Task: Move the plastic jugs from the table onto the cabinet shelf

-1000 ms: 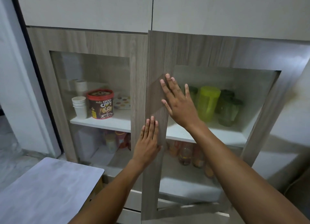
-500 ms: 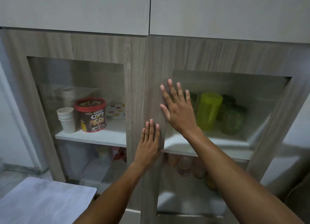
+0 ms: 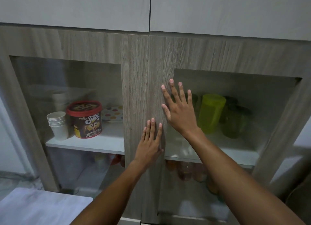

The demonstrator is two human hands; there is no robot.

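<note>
Behind the glass of the right cabinet door (image 3: 235,54), a yellow-green plastic jug (image 3: 210,113) stands on the white shelf (image 3: 235,150), with a darker green jug (image 3: 235,122) to its right and another partly hidden behind my right hand. The door sits flush with the left door. My right hand (image 3: 178,110) lies flat on the door's wooden frame, fingers spread, holding nothing. My left hand (image 3: 150,142) presses flat on the same frame just below it, also empty.
The left door's glass shows a red Choco Chips tub (image 3: 86,119), a stack of white paper cups (image 3: 58,125) and a dotted plate (image 3: 113,113). Jars stand on the lower shelf (image 3: 185,171). A grey-white table corner (image 3: 42,206) lies at bottom left.
The right door swung from ajar to flush with the left door under both hands. The view has moved closer to the cabinet.
</note>
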